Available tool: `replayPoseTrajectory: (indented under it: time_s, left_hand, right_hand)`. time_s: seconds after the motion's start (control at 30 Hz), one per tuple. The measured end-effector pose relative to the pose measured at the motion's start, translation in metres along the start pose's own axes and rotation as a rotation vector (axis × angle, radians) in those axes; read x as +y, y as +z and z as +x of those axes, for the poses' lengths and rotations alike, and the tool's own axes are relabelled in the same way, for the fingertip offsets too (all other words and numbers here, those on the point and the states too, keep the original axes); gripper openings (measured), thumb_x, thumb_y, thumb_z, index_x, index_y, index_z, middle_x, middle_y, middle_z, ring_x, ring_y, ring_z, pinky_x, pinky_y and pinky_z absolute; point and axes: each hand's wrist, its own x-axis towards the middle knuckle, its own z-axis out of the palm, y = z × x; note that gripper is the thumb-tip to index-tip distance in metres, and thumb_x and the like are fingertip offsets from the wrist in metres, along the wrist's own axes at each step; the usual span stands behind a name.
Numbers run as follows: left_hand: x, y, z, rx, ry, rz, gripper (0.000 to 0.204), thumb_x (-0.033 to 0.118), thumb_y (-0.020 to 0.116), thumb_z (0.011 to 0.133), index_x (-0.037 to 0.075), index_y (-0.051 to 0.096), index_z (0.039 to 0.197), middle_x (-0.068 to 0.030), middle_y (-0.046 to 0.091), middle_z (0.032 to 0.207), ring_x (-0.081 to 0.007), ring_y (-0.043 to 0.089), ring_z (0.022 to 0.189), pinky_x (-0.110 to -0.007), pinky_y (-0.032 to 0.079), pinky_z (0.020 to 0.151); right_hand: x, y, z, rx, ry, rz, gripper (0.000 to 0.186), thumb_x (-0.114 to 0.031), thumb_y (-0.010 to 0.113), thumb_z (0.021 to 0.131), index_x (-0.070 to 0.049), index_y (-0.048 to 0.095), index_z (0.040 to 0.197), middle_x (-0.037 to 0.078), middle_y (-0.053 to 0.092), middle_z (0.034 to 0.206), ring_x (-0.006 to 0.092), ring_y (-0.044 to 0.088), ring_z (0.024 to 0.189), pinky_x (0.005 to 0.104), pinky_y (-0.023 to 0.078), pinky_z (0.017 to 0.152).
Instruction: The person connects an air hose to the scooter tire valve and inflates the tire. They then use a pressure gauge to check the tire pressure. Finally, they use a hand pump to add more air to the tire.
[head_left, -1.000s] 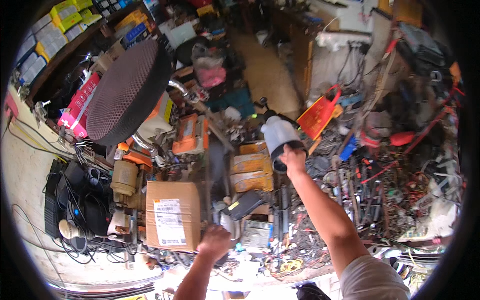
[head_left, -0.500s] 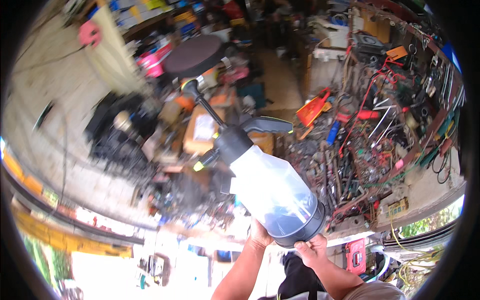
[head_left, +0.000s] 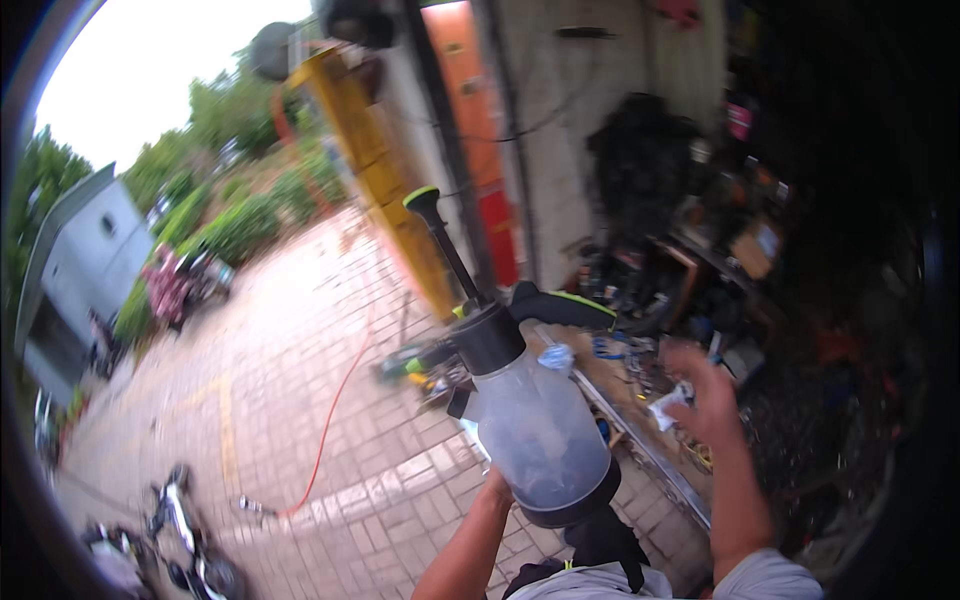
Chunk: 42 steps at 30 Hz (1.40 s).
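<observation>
A pump sprayer [head_left: 545,430] with a translucent bottle, black collar and black base stands tilted in front of me. Its plunger rises from the top, ending in a green-rimmed knob, and a black handle with a green edge juts to the right. My left hand [head_left: 497,486] grips the bottle low on its left side; most of its fingers are hidden behind the plastic. Off to the right, my right hand [head_left: 704,396] is raised away from the sprayer, slightly blurred, fingers apart and nothing in it.
Parts and tools clutter a dark workshop at right, beyond a metal threshold strip [head_left: 650,455]. An orange hose [head_left: 335,420] crosses the brick paving [head_left: 270,350]. A scooter [head_left: 190,540] stands lower left. A yellow post [head_left: 385,180] rises beside the doorway.
My view has swung left from the workshop interior to the paved yard. The right hand has let go of the sprayer's base and lifted to the right; the left still holds the bottle.
</observation>
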Motion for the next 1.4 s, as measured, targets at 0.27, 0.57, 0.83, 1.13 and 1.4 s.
replayPoseTrajectory:
  time_s: [0.27, 0.57, 0.83, 1.13, 1.4]
  left_hand:
    - [0.094, -0.201, -0.194, 0.313, 0.329, 0.083, 0.062, 0.05, 0.047, 0.101, 0.006, 0.045, 0.144, -0.014, 0.053, 0.141, -0.0278, 0.053, 0.126, -0.043, 0.042, 0.106]
    - [0.213, -0.205, -0.516, 1.161, 1.031, 0.106, 0.06, 0.051, 0.046, 0.101, 0.006, 0.049, 0.141, -0.0162, 0.056, 0.137, -0.0312, 0.055, 0.125, -0.047, 0.041, 0.107]
    - [0.283, -0.198, -0.554, 1.71, 0.686, 0.533, 0.016, 0.009, 0.068, 0.089, 0.002, 0.066, 0.104, -0.0089, 0.072, 0.098, -0.0145, 0.064, 0.099, -0.033, 0.05, 0.088]
    - [0.317, -0.395, -0.7, 1.992, 1.023, 1.071, 0.021, 0.022, 0.072, 0.081, 0.006, 0.067, 0.093, -0.0137, 0.068, 0.095, -0.0352, 0.065, 0.093, -0.045, 0.051, 0.083]
    - [0.43, -0.458, -0.837, 2.126, 0.947, 1.169, 0.026, 0.022, 0.077, 0.077, 0.005, 0.066, 0.093, -0.0131, 0.07, 0.1, -0.033, 0.067, 0.096, -0.04, 0.055, 0.084]
  right_hand:
    - [-0.079, 0.407, 0.16, -1.548, 0.394, 0.349, 0.05, -0.029, 0.081, 0.083, 0.0, 0.059, 0.118, 0.012, 0.068, 0.097, 0.0182, 0.068, 0.083, 0.032, 0.056, 0.075]
    - [-0.089, 0.669, -0.039, -1.886, -0.777, -0.007, 0.045, -0.046, 0.069, 0.084, -0.007, 0.062, 0.106, 0.019, 0.068, 0.082, 0.0407, 0.067, 0.078, 0.0497, 0.053, 0.067]
    - [-0.106, 0.871, -0.14, -2.05, -0.778, -0.065, 0.042, -0.039, 0.072, 0.079, -0.005, 0.062, 0.101, 0.02, 0.068, 0.08, 0.0412, 0.066, 0.075, 0.0507, 0.052, 0.067]
    - [-0.205, 1.032, -0.253, -2.016, -0.788, -0.186, 0.044, -0.045, 0.071, 0.074, -0.005, 0.067, 0.092, 0.021, 0.068, 0.075, 0.0414, 0.067, 0.074, 0.0508, 0.054, 0.068]
    - [-0.238, 1.206, -0.332, -1.992, -0.59, -0.005, 0.042, -0.041, 0.08, 0.07, -0.003, 0.069, 0.083, 0.02, 0.068, 0.072, 0.0398, 0.069, 0.071, 0.0453, 0.055, 0.064]
